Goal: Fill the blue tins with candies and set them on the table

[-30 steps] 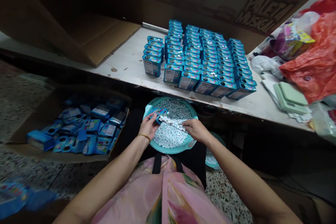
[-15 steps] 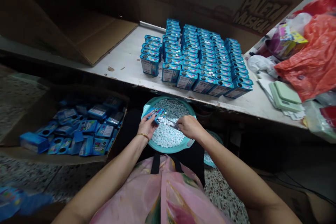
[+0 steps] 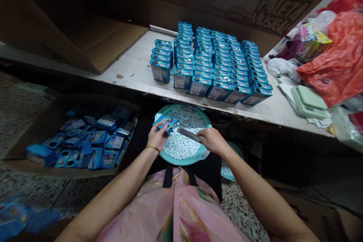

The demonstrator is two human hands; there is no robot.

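Note:
Over a turquoise basin (image 3: 206,118) full of small white candies (image 3: 181,148), my left hand (image 3: 156,138) grips a blue candy box (image 3: 168,121), tilted with its top toward the right. My right hand (image 3: 210,139) is closed around the handle end of a grey metal scoop (image 3: 189,135). The scoop's far end reaches the opening of the box, where a few white candies show. How many candies are inside the box is hidden.
Rows of upright blue boxes (image 3: 200,85) stand on the white table (image 3: 130,87). An open carton (image 3: 17,155) of blue boxes lies to the left. At the right are a pale green scale (image 3: 309,100) and red plastic bags (image 3: 337,56). Another basin (image 3: 230,176) sits lower right.
My right hand has moved slightly right, and the scoop, earlier covered with candies, now shows bare metal. The box in my left hand has shifted slightly left.

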